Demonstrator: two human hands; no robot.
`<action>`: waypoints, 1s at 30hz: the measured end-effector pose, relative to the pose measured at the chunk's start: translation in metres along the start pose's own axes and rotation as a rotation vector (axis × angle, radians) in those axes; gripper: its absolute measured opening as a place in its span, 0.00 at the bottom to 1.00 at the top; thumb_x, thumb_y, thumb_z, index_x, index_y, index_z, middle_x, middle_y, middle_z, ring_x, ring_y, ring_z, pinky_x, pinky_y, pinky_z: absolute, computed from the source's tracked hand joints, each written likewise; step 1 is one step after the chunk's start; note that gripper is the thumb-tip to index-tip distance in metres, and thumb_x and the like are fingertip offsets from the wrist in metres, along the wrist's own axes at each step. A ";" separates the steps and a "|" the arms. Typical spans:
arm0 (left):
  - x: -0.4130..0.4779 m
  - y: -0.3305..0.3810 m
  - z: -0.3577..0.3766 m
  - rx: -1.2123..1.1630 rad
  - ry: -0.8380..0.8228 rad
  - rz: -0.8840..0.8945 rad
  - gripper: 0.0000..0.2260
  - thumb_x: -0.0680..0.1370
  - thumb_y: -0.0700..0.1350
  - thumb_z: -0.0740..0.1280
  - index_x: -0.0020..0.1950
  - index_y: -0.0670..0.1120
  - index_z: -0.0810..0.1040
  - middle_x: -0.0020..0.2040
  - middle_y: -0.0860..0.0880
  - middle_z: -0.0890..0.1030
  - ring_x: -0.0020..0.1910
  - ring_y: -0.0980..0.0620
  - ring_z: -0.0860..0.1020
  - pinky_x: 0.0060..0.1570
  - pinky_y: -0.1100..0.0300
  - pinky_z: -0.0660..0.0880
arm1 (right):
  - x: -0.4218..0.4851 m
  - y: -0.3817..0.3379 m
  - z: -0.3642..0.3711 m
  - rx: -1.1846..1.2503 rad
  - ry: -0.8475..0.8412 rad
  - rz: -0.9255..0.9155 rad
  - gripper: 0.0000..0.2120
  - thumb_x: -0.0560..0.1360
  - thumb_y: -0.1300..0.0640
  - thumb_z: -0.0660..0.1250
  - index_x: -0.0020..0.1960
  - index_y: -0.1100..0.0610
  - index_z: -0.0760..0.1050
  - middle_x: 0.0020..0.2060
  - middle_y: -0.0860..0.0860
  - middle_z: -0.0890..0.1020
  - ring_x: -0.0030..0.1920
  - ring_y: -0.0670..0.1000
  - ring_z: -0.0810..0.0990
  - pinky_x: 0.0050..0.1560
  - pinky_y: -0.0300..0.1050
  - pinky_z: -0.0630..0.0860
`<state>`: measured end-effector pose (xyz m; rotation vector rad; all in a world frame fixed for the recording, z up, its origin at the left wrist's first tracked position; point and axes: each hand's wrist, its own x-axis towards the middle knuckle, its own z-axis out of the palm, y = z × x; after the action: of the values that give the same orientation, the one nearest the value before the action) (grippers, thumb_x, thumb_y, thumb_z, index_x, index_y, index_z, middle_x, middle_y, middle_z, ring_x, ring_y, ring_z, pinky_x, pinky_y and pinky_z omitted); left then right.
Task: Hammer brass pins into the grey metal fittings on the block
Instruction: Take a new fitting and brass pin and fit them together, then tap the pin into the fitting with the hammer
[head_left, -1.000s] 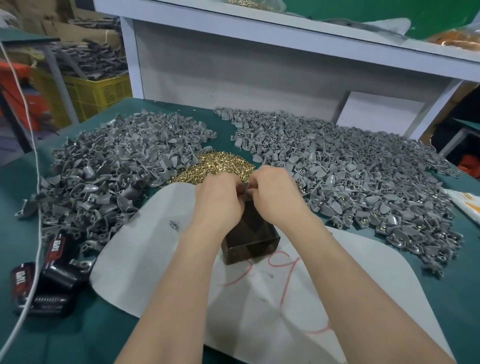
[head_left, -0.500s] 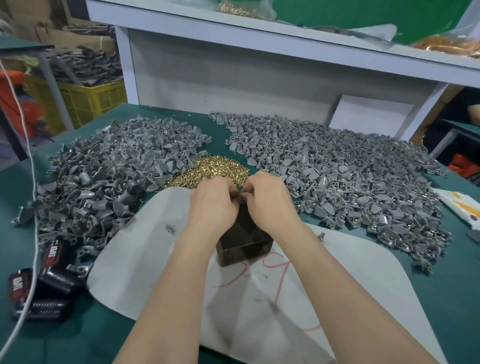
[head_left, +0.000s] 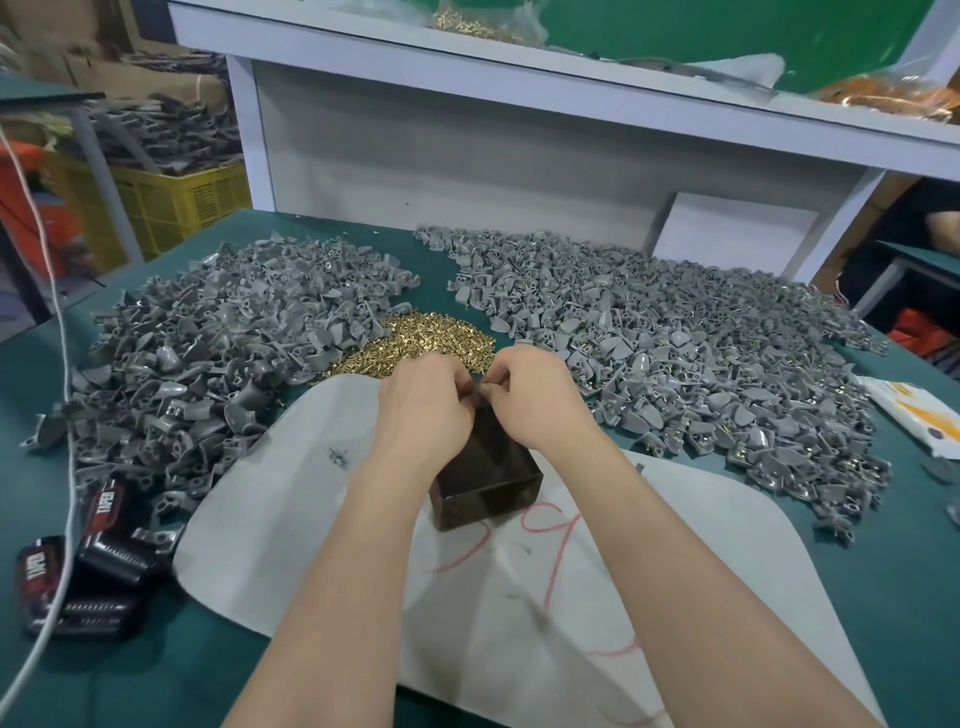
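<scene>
Pinching something small over the block (head_left: 485, 478), both hands (head_left: 480, 402) hide it; a crooked pin could jam.

- You had two hands in view, your left hand (head_left: 423, 402) and your right hand (head_left: 537, 397), closed together over the top of the block.
- You worked at one dark block (head_left: 485, 473).
- One white sheet (head_left: 322, 499) lay under it on the one green counter (head_left: 156, 675).
- Two heaps of grey fittings flanked you: the left heap (head_left: 208, 353) and the right heap (head_left: 675, 353), each far too many to count.
- One pile of brass pins (head_left: 415, 343) sat between them, likewise uncountable.
- Three black boxes with red labels (head_left: 111, 540) lay at your left.
- One yellow crate (head_left: 171, 202) stood beyond the counter.
</scene>
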<state>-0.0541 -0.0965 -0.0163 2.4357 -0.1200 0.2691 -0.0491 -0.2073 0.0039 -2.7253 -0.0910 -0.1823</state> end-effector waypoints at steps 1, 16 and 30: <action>0.000 0.000 0.000 0.007 0.003 0.006 0.04 0.76 0.43 0.68 0.45 0.46 0.82 0.43 0.45 0.81 0.47 0.42 0.77 0.48 0.49 0.76 | 0.001 -0.001 0.000 -0.022 -0.003 -0.007 0.06 0.76 0.58 0.65 0.48 0.56 0.81 0.49 0.55 0.81 0.52 0.56 0.77 0.49 0.44 0.72; -0.001 -0.001 -0.005 -0.031 -0.053 -0.070 0.06 0.76 0.45 0.68 0.41 0.54 0.76 0.40 0.56 0.77 0.50 0.49 0.77 0.58 0.49 0.73 | -0.016 0.052 -0.002 -0.171 -0.226 0.309 0.09 0.75 0.53 0.65 0.44 0.59 0.72 0.41 0.54 0.78 0.42 0.55 0.77 0.39 0.46 0.73; -0.001 -0.001 -0.006 -0.022 -0.021 -0.073 0.03 0.75 0.43 0.69 0.44 0.48 0.82 0.44 0.48 0.83 0.50 0.45 0.79 0.53 0.52 0.75 | -0.054 0.030 -0.027 0.082 0.242 -0.183 0.23 0.78 0.57 0.62 0.69 0.38 0.67 0.61 0.42 0.78 0.52 0.47 0.80 0.58 0.46 0.76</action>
<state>-0.0560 -0.0921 -0.0130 2.4156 -0.0424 0.2084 -0.1027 -0.2473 0.0093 -2.5900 -0.2728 -0.5458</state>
